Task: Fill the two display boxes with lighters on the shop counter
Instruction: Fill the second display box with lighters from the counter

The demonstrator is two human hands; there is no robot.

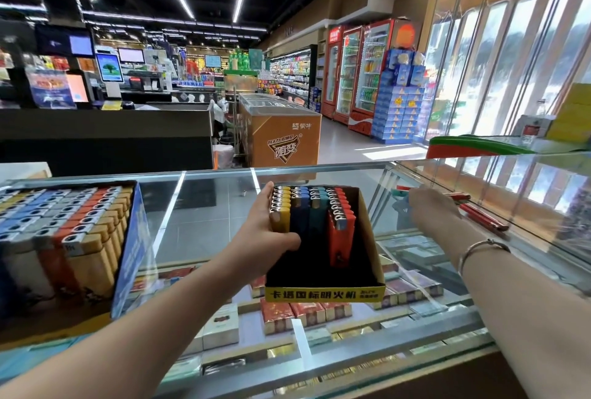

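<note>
Judging by what lies before us, we are well into the job but not through it. The blue display box (128, 258) at the near left of the glass counter (198, 207) looks full, its rows of lighters packed edge to edge. The yellow display box (323, 293) in the middle is only partly loaded: yellow, navy, teal and red rows (311, 207) stand at its far end, while its near half shows bare dark floor.

Our left hand (271, 226) grips the yellow row from the left side, thumb curled across the near face, steadying the lighters inside the box. Our right hand (428, 207) reaches to the right, towards loose lighters (483, 216) lying under the glass shelf (511, 194); its fingers are turned away from us, so we cannot tell whether they are clenched on anything or slack.

What remains, as we judge it, is to bring those loose lighters over and fill the near half of the yellow box.
</note>
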